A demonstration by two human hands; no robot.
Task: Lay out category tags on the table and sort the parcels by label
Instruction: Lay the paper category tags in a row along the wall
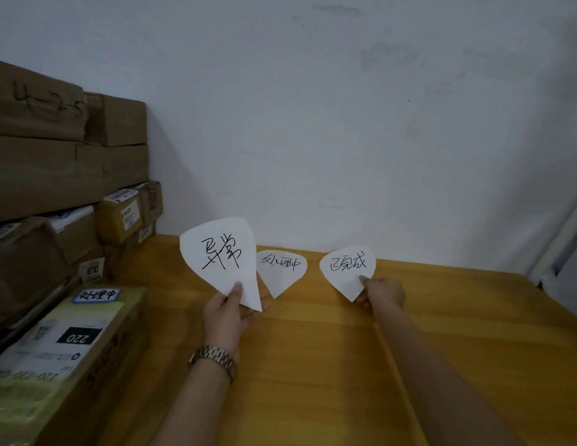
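My left hand [227, 312] pinches two white paper tags with handwritten characters: a large one [221, 255] in front and a second tag [282, 272] behind it to the right. My right hand [382, 292] pinches a third white tag [346, 268] by its lower tip, just above the yellow wooden table [313, 365]. At the near left lies a cardboard parcel [65, 358] with a shipping label and a small blue-edged sticker [95, 295] bearing characters.
Brown cardboard boxes [55, 175] are stacked high along the left, some with white labels. A white wall [345, 123] stands right behind the table. A pale frame or post [557, 239] runs down at the far right edge.
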